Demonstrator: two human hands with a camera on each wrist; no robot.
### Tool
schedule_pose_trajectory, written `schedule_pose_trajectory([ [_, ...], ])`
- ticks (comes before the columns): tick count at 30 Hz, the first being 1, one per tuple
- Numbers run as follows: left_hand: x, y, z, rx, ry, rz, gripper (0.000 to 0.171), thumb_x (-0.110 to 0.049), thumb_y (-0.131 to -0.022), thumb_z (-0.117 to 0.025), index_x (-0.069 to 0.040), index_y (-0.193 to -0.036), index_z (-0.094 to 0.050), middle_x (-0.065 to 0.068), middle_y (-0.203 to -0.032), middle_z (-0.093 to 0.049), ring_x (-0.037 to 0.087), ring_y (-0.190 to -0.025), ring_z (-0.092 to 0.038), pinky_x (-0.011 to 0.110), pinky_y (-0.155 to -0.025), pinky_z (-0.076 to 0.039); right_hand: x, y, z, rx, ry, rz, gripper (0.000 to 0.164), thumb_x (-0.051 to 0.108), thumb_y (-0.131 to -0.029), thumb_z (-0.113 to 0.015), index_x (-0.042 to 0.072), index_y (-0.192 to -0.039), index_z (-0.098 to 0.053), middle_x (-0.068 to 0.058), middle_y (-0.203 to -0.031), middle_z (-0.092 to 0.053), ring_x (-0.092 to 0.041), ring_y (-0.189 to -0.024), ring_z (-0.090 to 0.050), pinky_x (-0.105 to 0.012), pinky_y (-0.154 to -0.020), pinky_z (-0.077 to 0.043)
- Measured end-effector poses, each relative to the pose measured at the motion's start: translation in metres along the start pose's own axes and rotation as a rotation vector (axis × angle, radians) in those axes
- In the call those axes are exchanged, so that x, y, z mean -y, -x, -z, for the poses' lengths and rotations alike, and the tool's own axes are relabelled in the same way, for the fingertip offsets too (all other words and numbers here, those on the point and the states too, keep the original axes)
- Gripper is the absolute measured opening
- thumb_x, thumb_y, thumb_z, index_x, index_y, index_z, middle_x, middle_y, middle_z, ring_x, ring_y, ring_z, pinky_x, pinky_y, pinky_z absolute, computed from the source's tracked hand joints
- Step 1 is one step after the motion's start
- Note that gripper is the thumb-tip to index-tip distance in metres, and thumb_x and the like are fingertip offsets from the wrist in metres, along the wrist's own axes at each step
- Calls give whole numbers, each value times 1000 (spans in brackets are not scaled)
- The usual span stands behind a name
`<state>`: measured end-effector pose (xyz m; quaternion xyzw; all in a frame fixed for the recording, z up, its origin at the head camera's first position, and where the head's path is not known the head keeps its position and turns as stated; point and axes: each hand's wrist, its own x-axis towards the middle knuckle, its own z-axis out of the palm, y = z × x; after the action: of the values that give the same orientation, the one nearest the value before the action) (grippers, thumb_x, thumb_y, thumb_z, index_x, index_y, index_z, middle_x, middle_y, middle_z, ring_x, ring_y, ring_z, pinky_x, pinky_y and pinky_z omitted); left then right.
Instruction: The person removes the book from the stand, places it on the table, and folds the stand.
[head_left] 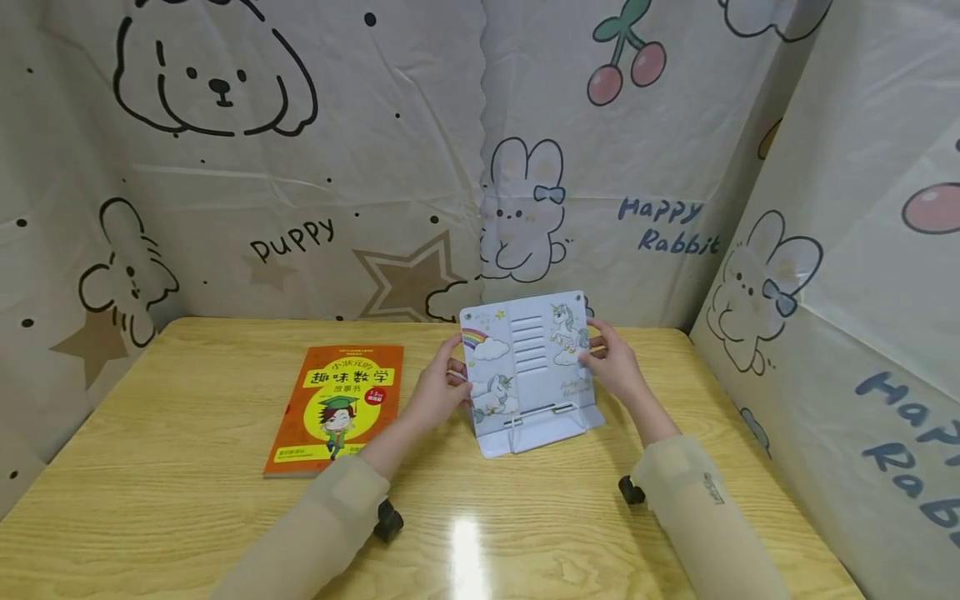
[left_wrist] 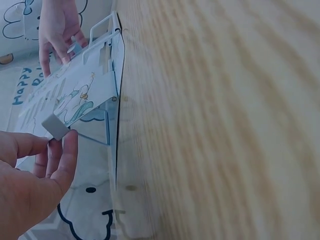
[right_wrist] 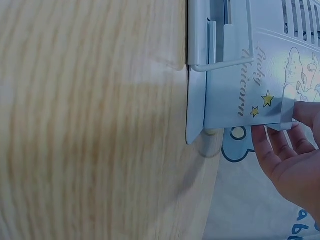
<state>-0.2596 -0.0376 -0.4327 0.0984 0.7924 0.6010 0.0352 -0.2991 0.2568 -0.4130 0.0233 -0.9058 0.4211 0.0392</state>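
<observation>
A white book stand (head_left: 542,385) printed with unicorns and a rainbow stands on the table, its slotted panel leaning back. My left hand (head_left: 438,385) holds the panel's left edge; in the left wrist view its thumb and fingers pinch at a small white tab (left_wrist: 55,126) there. On the opposite edge, my right hand (head_left: 617,360) grips the panel, thumb in front and fingers behind, by another white tab (right_wrist: 287,107) in the right wrist view. The stand's flat base (right_wrist: 197,110) lies on the table, and a wire page holder (right_wrist: 225,65) sits across its front. A support leg (left_wrist: 107,127) shows behind the panel.
An orange children's book (head_left: 288,425) with a cartoon figure lies flat, left of the stand. The wooden table (head_left: 187,500) meets a printed cloth backdrop (head_left: 420,167) behind and at both sides. Dark wrist cameras hang under both sleeves.
</observation>
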Motion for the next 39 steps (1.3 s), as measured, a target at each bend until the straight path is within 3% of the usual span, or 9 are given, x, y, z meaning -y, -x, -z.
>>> schedule_pose_trajectory([
  [12, 2, 8, 0, -1, 27, 2, 74, 7, -86, -58, -24, -146, -27, 13, -100, -52, 23, -83, -58, 42, -70, -58, -1, -8, -2, 38, 15, 26, 61, 3, -92, -57, 13, -146, -31, -22, -118, -54, -33, -104, -57, -42, -88, -50],
  [18, 0, 12, 0, 2, 6, 0, 72, 6, -86, -59, -26, -144, -29, 12, -99, -51, 24, -83, -58, 42, -70, -58, -2, -11, -2, 42, 3, 103, 63, -1, -90, -60, 7, -145, -32, -25, -113, -55, -35, -99, -58, -42, -85, -51],
  [39, -4, 28, -4, -23, -4, -26, 71, 7, -84, -61, -19, -143, -29, 12, -95, -53, 21, -80, -58, 43, -69, -58, 1, -23, -6, 97, 18, 153, 60, -1, -89, -59, 7, -144, -35, -24, -112, -56, -34, -98, -58, -43, -86, -49],
])
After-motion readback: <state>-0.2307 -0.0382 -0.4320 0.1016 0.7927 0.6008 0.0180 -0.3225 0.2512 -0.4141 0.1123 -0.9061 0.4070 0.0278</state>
